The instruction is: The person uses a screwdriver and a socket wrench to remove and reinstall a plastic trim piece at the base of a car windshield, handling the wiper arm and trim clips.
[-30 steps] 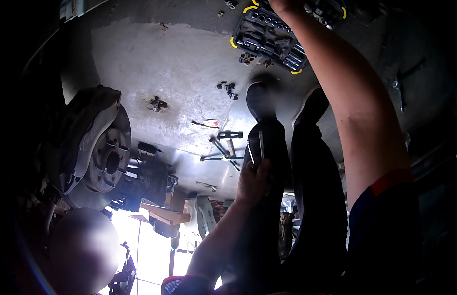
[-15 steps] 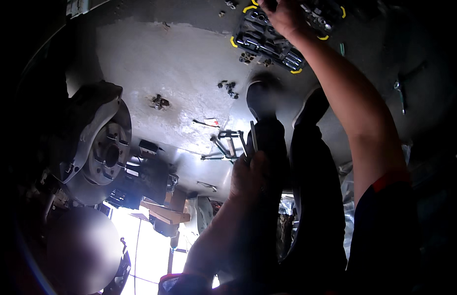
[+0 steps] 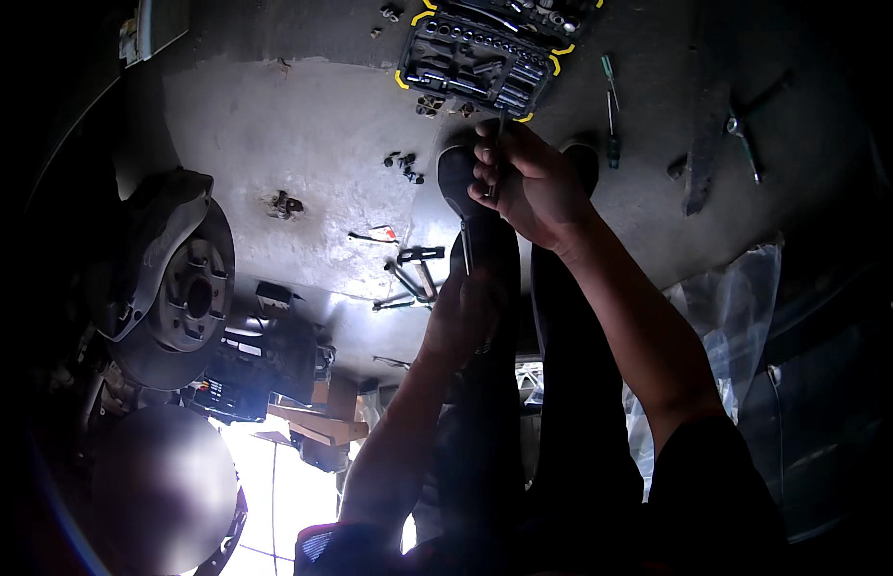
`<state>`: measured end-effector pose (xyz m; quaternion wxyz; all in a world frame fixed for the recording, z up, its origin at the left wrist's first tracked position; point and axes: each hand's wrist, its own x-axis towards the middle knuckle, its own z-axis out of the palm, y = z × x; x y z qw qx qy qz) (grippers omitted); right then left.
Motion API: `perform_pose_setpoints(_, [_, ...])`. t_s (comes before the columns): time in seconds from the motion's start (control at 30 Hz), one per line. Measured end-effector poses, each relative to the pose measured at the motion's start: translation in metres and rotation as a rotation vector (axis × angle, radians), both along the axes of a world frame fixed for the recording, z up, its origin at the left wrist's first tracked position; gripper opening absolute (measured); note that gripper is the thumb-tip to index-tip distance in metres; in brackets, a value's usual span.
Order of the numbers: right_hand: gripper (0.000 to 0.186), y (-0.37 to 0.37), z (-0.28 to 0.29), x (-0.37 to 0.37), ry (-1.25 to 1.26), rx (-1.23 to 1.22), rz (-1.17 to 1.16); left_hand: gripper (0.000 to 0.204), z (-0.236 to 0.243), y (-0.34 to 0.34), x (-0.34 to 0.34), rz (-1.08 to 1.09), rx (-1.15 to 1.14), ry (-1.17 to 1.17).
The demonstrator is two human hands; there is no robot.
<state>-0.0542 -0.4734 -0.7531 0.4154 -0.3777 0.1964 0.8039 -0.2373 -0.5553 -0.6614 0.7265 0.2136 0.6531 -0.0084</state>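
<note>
A metal tool [image 3: 467, 248] is held in the closed fingers of the left hand [image 3: 461, 319], its long axis set near to far and its bare end pointed away from the body; its exact kind cannot be told. A slim tool [image 3: 502, 122] is pinched in the curled fingers of the right hand [image 3: 537, 190], lined up roughly near to far as well, though much of it is hidden by those fingers. The right hand is placed farther out and to the right of the left hand, with a gap kept between the two. Just beyond it, far and slightly left, an unfolded tool case [image 3: 401, 80] is laid on the floor [image 3: 321, 115], with sockets [image 3: 465, 34] seated in rows; the right hand is the nearer one to it. The straight line from the left hand to the case is partly crossed by the right hand and the left shoe [image 3: 454, 173]. To the left of the left hand, loose tools [image 3: 425, 278] are scattered, and small dark fasteners [image 3: 405, 166] are strewn farther off. Right of the case, slender screwdriver-like tools [image 3: 613, 150] are lined up, with a ratchet wrench [image 3: 747, 152] farther right. At far left a brake disc [image 3: 199, 298] is seen; beside the right forearm [image 3: 648, 326], a clear plastic sheet [image 3: 749, 298] is bunched.
</note>
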Motion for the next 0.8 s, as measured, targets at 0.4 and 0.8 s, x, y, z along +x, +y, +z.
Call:
perform_pose_setpoints(0.4, [0.019,-0.022,-0.002,-0.024,0.292,0.033,-0.054,0.030,0.014,0.023,0.002,-0.291,0.407,-0.094])
perform_pose_setpoints(0.8, [0.022,-0.060,0.006,-0.029,0.243,0.011,-0.107,0.044,-0.001,-0.028,-0.009,-0.150,-0.034,-0.145])
